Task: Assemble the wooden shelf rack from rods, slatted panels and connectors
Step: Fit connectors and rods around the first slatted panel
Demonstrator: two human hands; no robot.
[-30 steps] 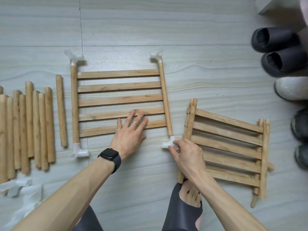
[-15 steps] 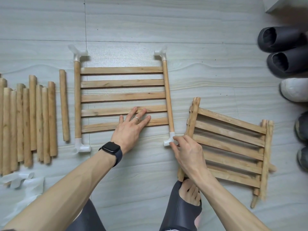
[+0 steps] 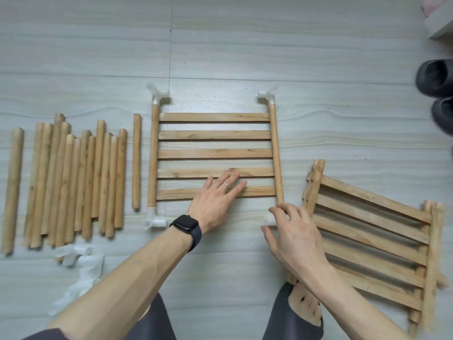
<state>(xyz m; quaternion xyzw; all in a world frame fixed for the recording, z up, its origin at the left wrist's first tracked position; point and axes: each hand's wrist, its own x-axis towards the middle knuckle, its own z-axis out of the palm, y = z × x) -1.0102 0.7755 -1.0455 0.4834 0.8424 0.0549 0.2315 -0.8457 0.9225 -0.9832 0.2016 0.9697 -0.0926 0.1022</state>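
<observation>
Still pressing L hand [image 3: 215, 204] flat on slatted panel [image 3: 213, 136], fingers straight; lifted R hand [image 3: 294, 236] off bottom-rt connector [image 3: 269, 220] since 0.5 s ago, fingers loosely spread, holding nothing.

Pale grey floor [image 3: 245, 45] streaked with wavy whitish grain, light tan rods [image 3: 73, 187], a honey-brown slatted panel [image 3: 215, 134] flecked with darker knots and grain, milky white connectors [image 3: 157, 220], a black watch [image 3: 185, 222], a silver ring [image 3: 225, 185], and dark charcoal slippers [image 3: 435, 77]
</observation>
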